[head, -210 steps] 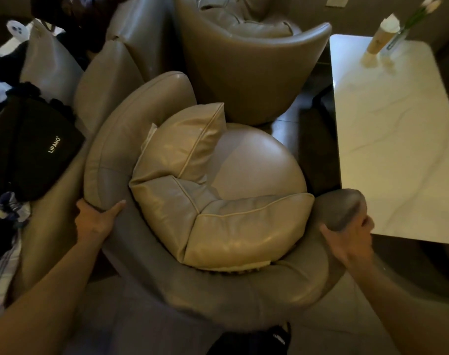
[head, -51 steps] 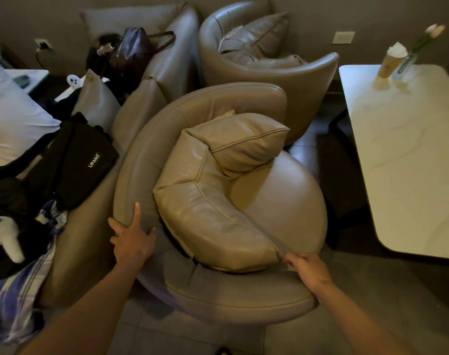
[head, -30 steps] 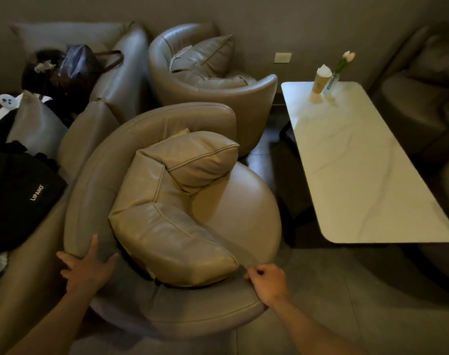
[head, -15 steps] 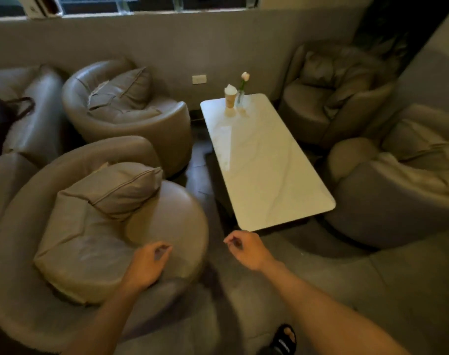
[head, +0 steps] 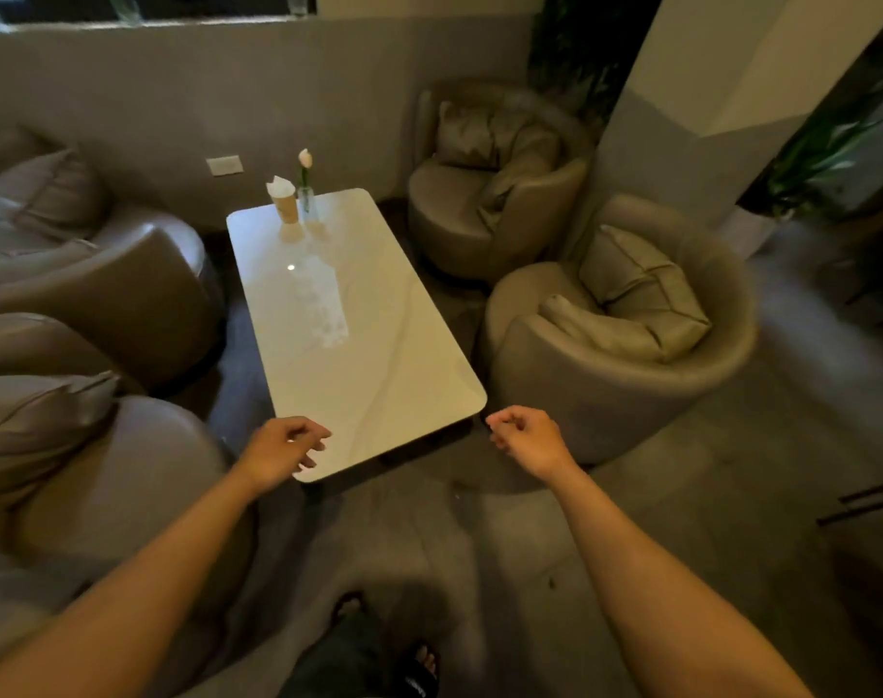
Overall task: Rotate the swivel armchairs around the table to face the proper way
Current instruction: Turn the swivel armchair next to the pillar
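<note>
- At the near end of the table (head: 358, 345), your left hand (head: 283, 448) hangs over the corner with fingers loosely spread, gripping nothing; your right hand (head: 527, 435) floats just off the other corner, fingers curled in, also empty.
- That tabletop is glossy pale stone, a rounded rectangle, catching a bright reflection.
- Four round tub armchairs in smooth taupe leather ring it: near-left chair (head: 91, 476) with its puffy cushion, far-left chair (head: 101, 284), far-right chair (head: 494, 193), near-right chair (head: 620, 340).
- The near-right chair's curved back wall faces the table's near corner, cushions slumped inside the shell.
- Half a second ago your left hand sat over the near-left chair's seat; now it's off the leather, and your view has swung right, so the right-hand pair fills more of the scene.
- At the table's far end: a tan paper cup (head: 284, 206) stuffed with white napkin, and just beside it a clear glass vase (head: 305, 201) holding one white tulip.
</note>
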A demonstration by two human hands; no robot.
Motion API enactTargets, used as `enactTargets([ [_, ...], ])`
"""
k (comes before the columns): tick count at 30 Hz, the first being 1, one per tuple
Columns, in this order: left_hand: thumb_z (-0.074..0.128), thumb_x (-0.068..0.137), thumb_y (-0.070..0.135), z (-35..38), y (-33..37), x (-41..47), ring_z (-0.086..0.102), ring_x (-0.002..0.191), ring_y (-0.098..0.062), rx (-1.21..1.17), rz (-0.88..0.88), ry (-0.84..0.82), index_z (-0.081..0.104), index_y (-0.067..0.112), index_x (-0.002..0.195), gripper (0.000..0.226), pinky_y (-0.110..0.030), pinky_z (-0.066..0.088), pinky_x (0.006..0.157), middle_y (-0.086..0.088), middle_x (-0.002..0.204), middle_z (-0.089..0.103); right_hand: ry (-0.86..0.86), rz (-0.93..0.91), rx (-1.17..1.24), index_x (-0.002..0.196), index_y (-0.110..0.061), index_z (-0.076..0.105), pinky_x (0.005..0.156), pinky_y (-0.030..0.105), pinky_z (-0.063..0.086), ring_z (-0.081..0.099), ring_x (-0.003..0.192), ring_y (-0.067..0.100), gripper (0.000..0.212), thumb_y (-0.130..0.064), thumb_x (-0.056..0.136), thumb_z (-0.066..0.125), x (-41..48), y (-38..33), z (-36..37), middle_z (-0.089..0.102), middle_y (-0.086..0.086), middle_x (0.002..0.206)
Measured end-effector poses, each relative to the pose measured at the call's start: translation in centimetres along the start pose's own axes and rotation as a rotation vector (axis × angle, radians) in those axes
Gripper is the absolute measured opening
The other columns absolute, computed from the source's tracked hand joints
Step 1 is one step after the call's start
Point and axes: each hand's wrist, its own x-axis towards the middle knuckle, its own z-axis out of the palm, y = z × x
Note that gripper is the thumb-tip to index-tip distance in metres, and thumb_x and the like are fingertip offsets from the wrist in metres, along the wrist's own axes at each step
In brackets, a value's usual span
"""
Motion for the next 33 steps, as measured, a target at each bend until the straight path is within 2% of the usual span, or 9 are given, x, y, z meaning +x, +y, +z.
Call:
enactTargets([
  [3, 0.059, 0.098, 0.016, 4.1, 5.3, 4.6, 0.073, 0.08, -0.029, 0.005, 0.053, -0.062, 0.074, 0.013, 0.105, 0.016, -0.04, 0.059, 0.076, -0.01, 0.098, 0.075, 0.118, 0.078, 0.04, 0.09, -0.025, 0.075, 0.08, 0.039, 0.055, 0.068, 0.082, 0.021, 0.016, -0.014, 0.089, 0.063, 3.3, 2.0, -4.8, 0.078, 0.007, 0.093],
  [8, 0.061, 0.097, 0.029, 10.1, 13.1, 13.9, 0.071, 0.087, -0.021, -0.011, 0.144, -0.108, 0.073, 0.019, 0.106, 0.018, -0.029, 0.058, 0.075, -0.003, 0.104, 0.073, 0.242, 0.161, 0.047, 0.093, -0.016, 0.076, 0.088, 0.044, 0.053, 0.063, 0.086, 0.022, 0.009, -0.019, 0.091, 0.068, 11.8, 4.6, -11.3, 0.072, 0.005, 0.089],
  [13, 0.064, 0.095, 0.032, 17.0, 20.1, 25.1, 0.064, 0.096, -0.012, -0.001, 0.208, -0.123, 0.073, 0.025, 0.106, 0.016, -0.025, 0.052, 0.085, 0.005, 0.105, 0.07, 0.313, 0.282, 0.068, 0.097, 0.007, 0.072, 0.086, 0.04, 0.049, 0.059, 0.086, 0.023, 0.023, -0.015, 0.095, 0.065, 21.9, 7.0, -17.3, 0.071, 0.026, 0.093],
  [16, 0.066, 0.093, 0.033, 21.4, 23.1, 30.3, 0.064, 0.092, -0.007, 0.046, 0.214, -0.19, 0.069, 0.029, 0.113, 0.021, -0.017, 0.049, 0.077, 0.009, 0.104, 0.068, 0.317, 0.342, 0.02, 0.092, -0.004, 0.074, 0.086, 0.034, 0.046, 0.065, 0.096, 0.029, 0.017, -0.019, 0.095, 0.066, 26.2, 7.7, -20.5, 0.074, 0.02, 0.099],
  [19, 0.068, 0.091, 0.035, 25.4, 25.1, 34.4, 0.062, 0.109, -0.02, 0.099, 0.199, -0.278, 0.063, 0.026, 0.126, 0.036, -0.03, 0.052, 0.091, -0.001, 0.125, 0.063, 0.344, 0.362, -0.024, 0.081, -0.015, 0.069, 0.073, 0.025, 0.038, 0.064, 0.094, 0.028, 0.015, -0.025, 0.092, 0.07, 29.8, 8.6, -23.4, 0.071, 0.011, 0.093],
  [22, 0.068, 0.09, 0.038, 29.0, 26.2, 37.6, 0.052, 0.128, -0.028, 0.202, 0.177, -0.346, 0.056, 0.026, 0.137, 0.05, -0.044, 0.044, 0.109, -0.008, 0.143, 0.05, 0.353, 0.402, -0.082, 0.105, -0.006, 0.073, 0.092, 0.031, 0.047, 0.063, 0.111, 0.032, 0.025, -0.025, 0.089, 0.072, 32.9, 10.5, -26.1, 0.07, 0.015, 0.113],
  [25, 0.065, 0.091, 0.044, 32.0, 26.6, 40.3, 0.037, 0.142, -0.032, 0.338, 0.138, -0.429, 0.046, 0.029, 0.146, 0.061, -0.046, 0.032, 0.117, -0.008, 0.157, 0.033, 0.324, 0.478, -0.18, 0.121, -0.01, 0.068, 0.112, 0.032, 0.035, 0.046, 0.132, 0.034, 0.036, -0.027, 0.089, 0.072, 35.7, 12.8, -28.9, 0.055, 0.019, 0.136],
  [29, 0.054, 0.094, 0.054, 35.2, 26.2, 42.2, 0.015, 0.151, -0.031, 0.516, 0.092, -0.507, 0.036, 0.033, 0.151, 0.064, -0.044, 0.021, 0.122, -0.003, 0.165, 0.019, 0.351, 0.57, -0.361, 0.133, -0.009, 0.06, 0.117, 0.036, 0.028, 0.033, 0.142, 0.037, 0.056, -0.035, 0.086, 0.075, 38.4, 17.0, -33.3, 0.048, 0.024, 0.144],
  [33, 0.045, 0.097, 0.056, 37.4, 25.5, 43.2, 0.007, 0.151, -0.03, 0.57, 0.066, -0.419, 0.043, 0.035, 0.146, 0.053, -0.046, 0.023, 0.12, 0.002, 0.162, 0.023, 0.441, 0.736, -0.545, 0.148, -0.01, 0.04, 0.12, 0.05, 0.022, 0.02, 0.148, 0.042, 0.08, -0.045, 0.084, 0.072, 40.6, 21.6, -38.2, 0.025, 0.026, 0.158],
])
